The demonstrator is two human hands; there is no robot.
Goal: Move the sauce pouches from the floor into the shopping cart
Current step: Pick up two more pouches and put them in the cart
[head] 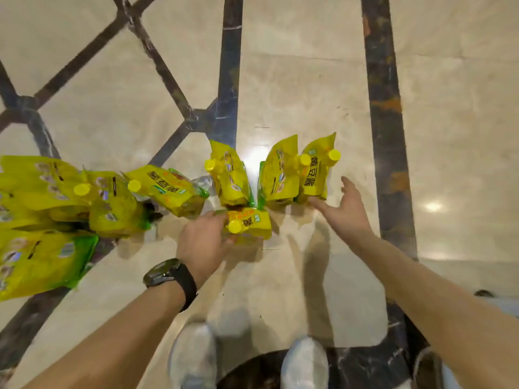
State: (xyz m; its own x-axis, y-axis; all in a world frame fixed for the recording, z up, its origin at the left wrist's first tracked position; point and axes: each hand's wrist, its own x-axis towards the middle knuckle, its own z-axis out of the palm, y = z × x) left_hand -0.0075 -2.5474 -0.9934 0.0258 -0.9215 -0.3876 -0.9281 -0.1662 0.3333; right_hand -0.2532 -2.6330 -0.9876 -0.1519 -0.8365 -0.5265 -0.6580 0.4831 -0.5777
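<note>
Several yellow sauce pouches with yellow caps lie and stand on the marble floor. My left hand (203,242) grips a small yellow pouch (250,224) just above the floor. Behind it stand three upright pouches: one (229,175) in the middle, one (280,175) to its right, and a rightmost pouch (318,171). My right hand (344,209) is spread open beside the base of the rightmost pouch, fingertips near it. A pile of pouches (56,203) lies at the left. No shopping cart is in view.
The floor is beige marble with dark inlaid strips (389,136). My two feet in pale shoe covers (193,357) stand at the bottom centre. Another shoe edge (429,369) shows at the bottom right.
</note>
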